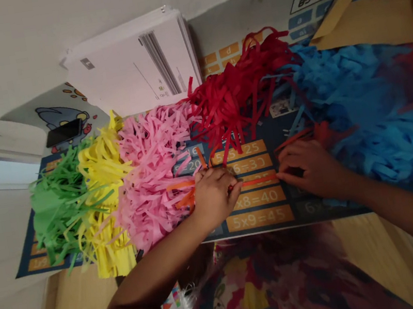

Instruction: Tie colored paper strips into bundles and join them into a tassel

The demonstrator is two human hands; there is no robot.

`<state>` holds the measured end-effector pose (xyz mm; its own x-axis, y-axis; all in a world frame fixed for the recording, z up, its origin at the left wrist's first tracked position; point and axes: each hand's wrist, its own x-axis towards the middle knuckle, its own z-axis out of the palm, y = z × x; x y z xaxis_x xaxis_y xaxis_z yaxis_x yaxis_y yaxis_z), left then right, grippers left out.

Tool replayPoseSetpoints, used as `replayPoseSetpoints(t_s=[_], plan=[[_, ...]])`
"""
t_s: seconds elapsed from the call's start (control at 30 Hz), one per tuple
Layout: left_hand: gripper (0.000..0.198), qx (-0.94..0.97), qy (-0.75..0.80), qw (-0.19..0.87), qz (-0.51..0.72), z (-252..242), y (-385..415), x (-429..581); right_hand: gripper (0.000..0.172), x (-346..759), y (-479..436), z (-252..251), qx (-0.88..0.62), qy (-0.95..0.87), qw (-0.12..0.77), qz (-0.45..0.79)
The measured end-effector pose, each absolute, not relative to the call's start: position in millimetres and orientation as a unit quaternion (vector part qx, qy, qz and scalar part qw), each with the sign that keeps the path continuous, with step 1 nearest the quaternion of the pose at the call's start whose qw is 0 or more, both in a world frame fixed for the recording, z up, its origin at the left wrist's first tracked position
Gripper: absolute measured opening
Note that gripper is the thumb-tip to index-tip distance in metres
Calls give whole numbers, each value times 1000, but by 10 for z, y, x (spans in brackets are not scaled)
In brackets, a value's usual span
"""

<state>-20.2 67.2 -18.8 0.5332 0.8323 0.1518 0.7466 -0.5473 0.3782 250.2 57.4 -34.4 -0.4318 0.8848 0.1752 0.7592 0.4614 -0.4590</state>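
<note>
An orange paper strip (260, 180) stretches across the gap between my two hands, just above the printed table mat (259, 218). My left hand (216, 192) is closed, with more orange strips sticking out from its far and left sides. One end of the stretched strip is pinched by my right hand (305, 167), thumb against fingertips. Red-orange strips (323, 133) show behind that hand. Left of my left hand lies a pile of pink shredded paper (151, 200). Blue shredded paper (393, 146) heaps up beside my right hand.
Yellow paper strips (104, 191) and green paper strips (58, 209) lie at the left. A red strip pile (236, 92) sits beyond my hands. Behind are a white paper stack (131, 72), a dark phone (64, 132) and a brown paper bag (373, 21). The table's near edge runs below my wrists.
</note>
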Motion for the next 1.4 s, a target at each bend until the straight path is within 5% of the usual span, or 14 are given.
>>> replayPoseSetpoints(t_s=[0.17,0.4,0.67,0.8,0.93,1.0,1.2,1.4], plan=[[15,909,387,58,143,-162,666,-202,5,2313,537,-185,-495,-855,134,73],[27,955,268,-52,113,-111,581,-36,22,2140,505,-146,-324,-938,114,-49],[18,942,280,-66,176,-36,630,44,31,2052,410,111,-401,-904,142,-45],[13,928,215,-75,297,455,322,-117,28,2079,67,459,-443,-834,290,158],[14,924,169,-67,337,753,62,-158,36,2125,-78,574,-401,-682,295,536],[15,914,188,-36,359,729,29,-116,36,2106,-83,516,-403,-588,320,624],[7,785,344,212,470,439,-25,89,29,1882,-166,276,-433,-440,477,626],[14,708,405,308,489,327,-96,204,30,1766,-174,154,-453,-325,535,635]])
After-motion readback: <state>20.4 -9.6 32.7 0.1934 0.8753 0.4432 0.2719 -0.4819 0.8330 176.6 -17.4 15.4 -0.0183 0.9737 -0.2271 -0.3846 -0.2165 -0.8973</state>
